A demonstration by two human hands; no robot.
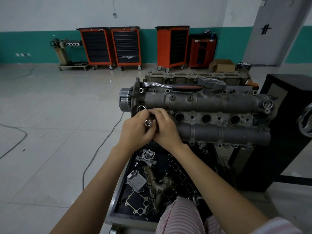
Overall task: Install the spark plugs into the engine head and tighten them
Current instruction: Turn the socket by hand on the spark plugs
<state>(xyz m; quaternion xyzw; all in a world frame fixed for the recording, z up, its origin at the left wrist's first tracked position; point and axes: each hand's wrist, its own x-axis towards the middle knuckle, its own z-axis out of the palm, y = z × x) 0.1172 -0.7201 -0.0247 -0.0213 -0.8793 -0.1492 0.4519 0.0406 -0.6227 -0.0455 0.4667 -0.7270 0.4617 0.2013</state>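
Both hands at leftmost plug hole of engine head (211, 102): left hand (135, 130) grips socket (147, 122), right hand (164, 128) fingers curled round it too. Ratchet (172, 85) lies on head's far edge.

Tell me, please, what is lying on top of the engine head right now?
A ratchet wrench with a black-and-red handle lies along the far edge of the engine head. Three open plug wells show nothing inside. Both hands, holding a socket, cover the fourth.

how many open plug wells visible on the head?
3: round open spark plug wells in a row on the grey metal engine head, at. The hands may hide a fourth.
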